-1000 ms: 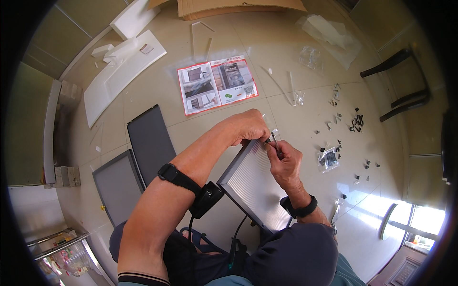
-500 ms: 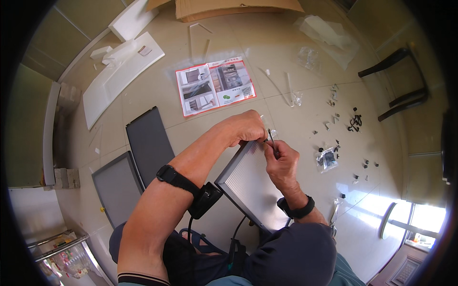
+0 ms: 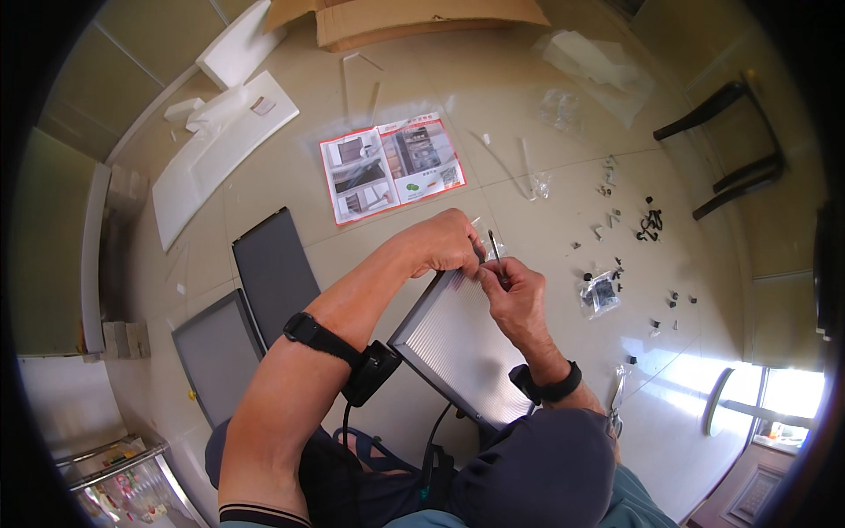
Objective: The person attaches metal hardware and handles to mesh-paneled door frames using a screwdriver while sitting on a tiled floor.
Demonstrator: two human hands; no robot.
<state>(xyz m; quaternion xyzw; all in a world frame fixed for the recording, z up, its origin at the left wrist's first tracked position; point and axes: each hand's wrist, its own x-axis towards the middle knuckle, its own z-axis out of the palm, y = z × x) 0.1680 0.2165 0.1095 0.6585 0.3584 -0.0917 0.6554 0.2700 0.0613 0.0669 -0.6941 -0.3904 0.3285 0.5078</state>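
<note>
A ribbed, translucent panel with a dark grey frame [image 3: 453, 330] stands tilted between my knees. At its far upper corner my left hand [image 3: 451, 244] is closed, fingertips pinching the frame's corner beside a small dark piece. Just right of it, my right hand [image 3: 518, 297] is closed round a slim dark metal tool [image 3: 495, 245]. Its thin shaft points up and away from my fingers, close to my left fingertips. The end inside my right hand is hidden, so its exact kind cannot be made out.
Left lie two dark grey panels [image 3: 280, 264] [image 3: 216, 352] and white foam [image 3: 224, 158]. Ahead are a printed sheet [image 3: 392, 167] and a cardboard box [image 3: 422, 25]. On the right, black fittings [image 3: 650, 224], a plastic bag [image 3: 601, 293] and a metal hand tool [image 3: 618, 400] lie before a dark chair-like frame [image 3: 748, 180].
The view has shifted slightly. The metal tool now stands more upright and a little apart from my left fingertips. Both hands stay at the panel's corner.
</note>
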